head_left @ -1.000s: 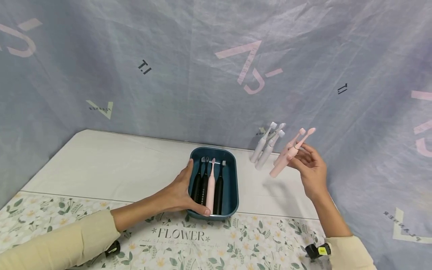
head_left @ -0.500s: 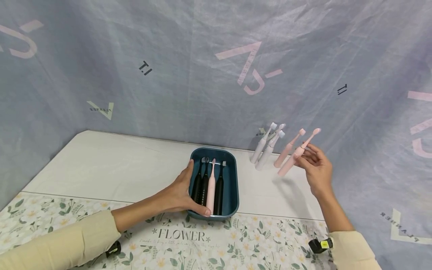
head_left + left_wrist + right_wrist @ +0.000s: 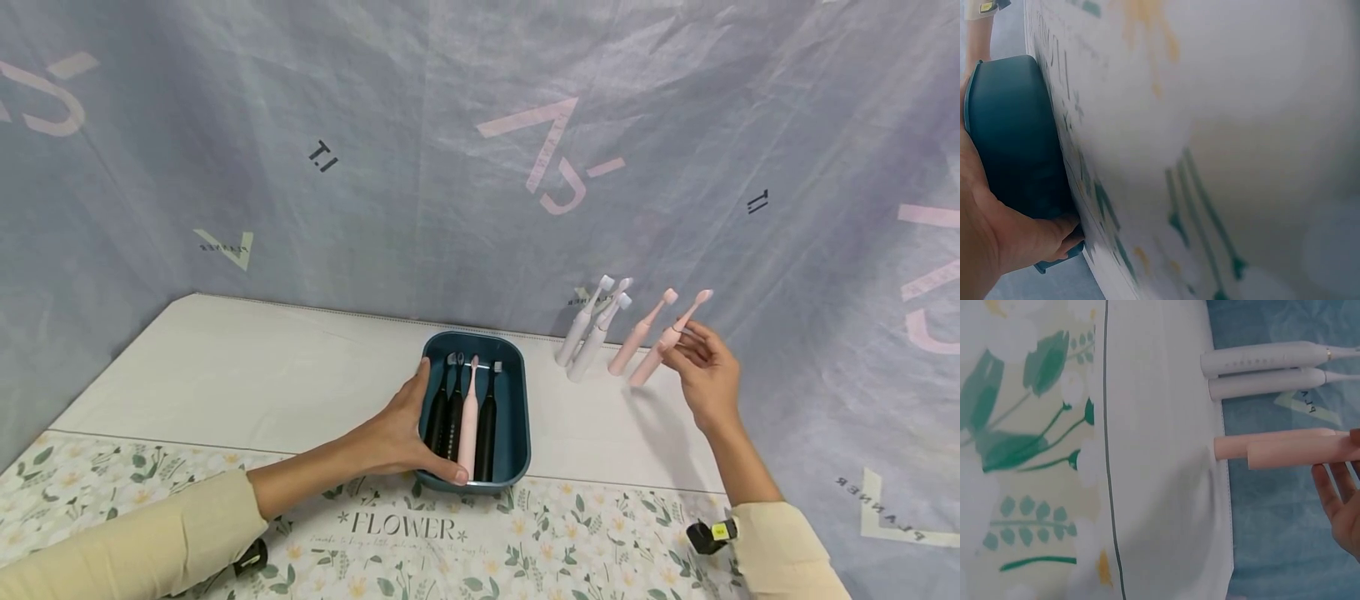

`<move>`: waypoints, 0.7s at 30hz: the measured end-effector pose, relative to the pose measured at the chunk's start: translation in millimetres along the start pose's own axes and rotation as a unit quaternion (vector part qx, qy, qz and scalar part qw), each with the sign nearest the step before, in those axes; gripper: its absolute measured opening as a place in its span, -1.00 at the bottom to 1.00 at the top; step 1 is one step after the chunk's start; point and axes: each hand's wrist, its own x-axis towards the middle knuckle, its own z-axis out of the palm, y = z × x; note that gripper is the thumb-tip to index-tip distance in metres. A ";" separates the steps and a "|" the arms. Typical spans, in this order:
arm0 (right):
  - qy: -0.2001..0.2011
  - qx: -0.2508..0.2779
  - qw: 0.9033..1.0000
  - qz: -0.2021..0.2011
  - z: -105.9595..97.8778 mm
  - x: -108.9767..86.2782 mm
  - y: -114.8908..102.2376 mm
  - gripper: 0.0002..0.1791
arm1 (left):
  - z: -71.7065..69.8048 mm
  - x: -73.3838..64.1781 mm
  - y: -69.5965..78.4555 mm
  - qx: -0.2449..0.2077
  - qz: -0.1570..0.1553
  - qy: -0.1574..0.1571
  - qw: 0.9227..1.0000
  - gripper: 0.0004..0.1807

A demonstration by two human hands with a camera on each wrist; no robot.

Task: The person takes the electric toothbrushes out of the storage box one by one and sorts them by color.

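While right fingers pinch pink toothbrush, brush head cropped in right-wrist view, left fingers, partly hidden, grip tray

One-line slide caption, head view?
Left hand grips blue-green bin of four toothbrushes; right hand holds pink toothbrush beside standing pink one.

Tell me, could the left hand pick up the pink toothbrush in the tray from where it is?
Probably yes: the pink toothbrush lies mostly uncovered, with its base close to the left hand. That hand grips the tray, though, so it would likely need to let go first.
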 end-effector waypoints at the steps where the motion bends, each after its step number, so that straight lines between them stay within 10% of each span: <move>1: -0.001 0.001 1.000 0.002 -0.5 0.8 1.0 -0.27 | 0.1 0.0 -0.3 -0.001 0.001 0.000 1.000 0.97; 21: 0.004 -0.091 0.995 0.025 -6.1 20.3 26.7 -0.27 | -1.8 0.0 0.3 -0.002 0.006 -0.004 1.000 0.98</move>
